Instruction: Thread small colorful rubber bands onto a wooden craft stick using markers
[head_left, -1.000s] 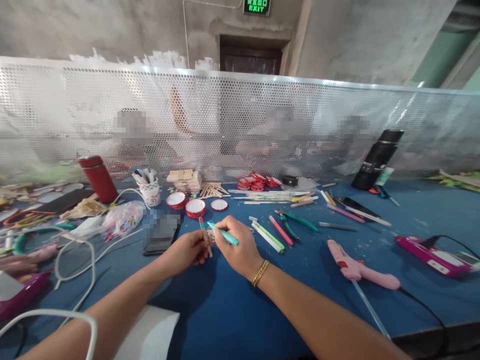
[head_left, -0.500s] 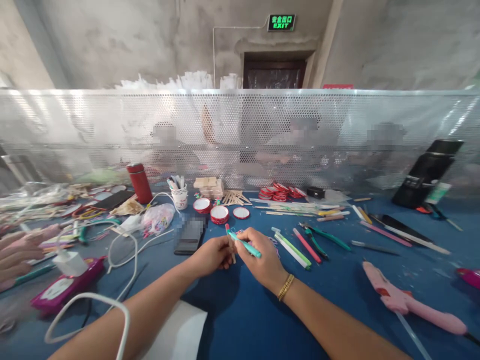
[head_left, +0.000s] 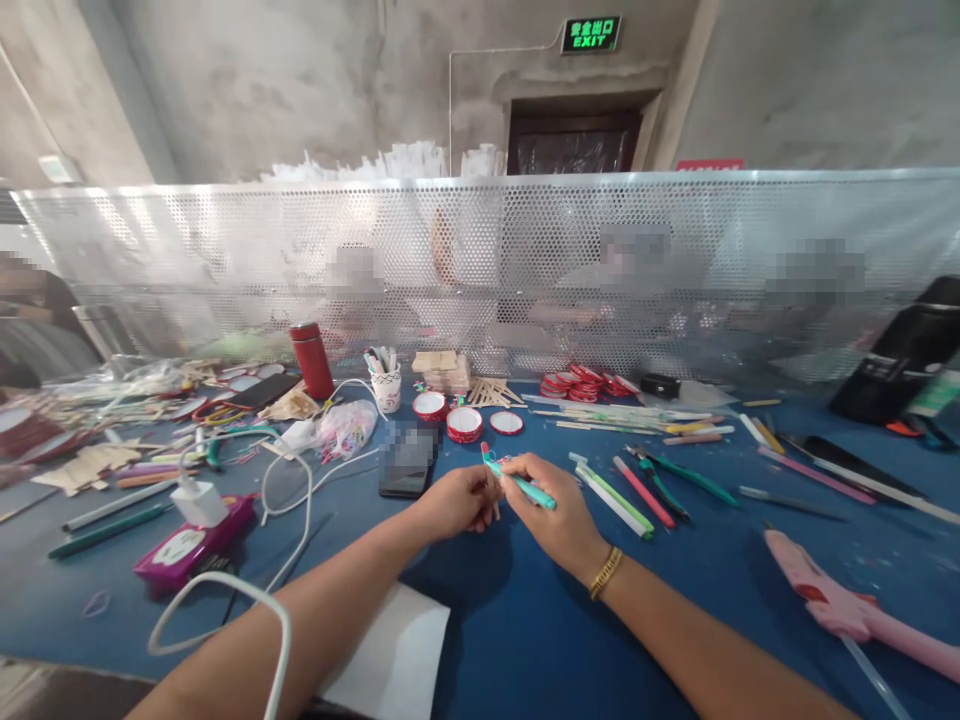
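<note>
Between the fingertips of my left hand (head_left: 466,497) is a thin wooden stick (head_left: 496,512) with a reddish upper end, held roughly upright. My right hand (head_left: 553,498) grips a turquoise marker pen (head_left: 534,492), its tip at the upper part of the stick. The two hands meet just above the blue table, and their fingers partly hide the stick. Close beyond them lie small round red-rimmed pieces with white faces (head_left: 464,424). A black phone (head_left: 407,461) rests left of the hands. Green and white pens (head_left: 611,500) and a red pen (head_left: 643,492) lie to the right.
Pliers (head_left: 660,485) and a pink glue gun (head_left: 817,590) lie at right. On the left are a purple power strip (head_left: 176,555), looping white cable (head_left: 282,625) and red flask (head_left: 310,362). A pen cup (head_left: 385,388) stands before the perforated metal divider (head_left: 465,240). People sit beyond it.
The view has swung left, so everything sits further right. My hands keep the same grip, with the pen still at the stick. A neighbouring person's hand at far left is out of view.
</note>
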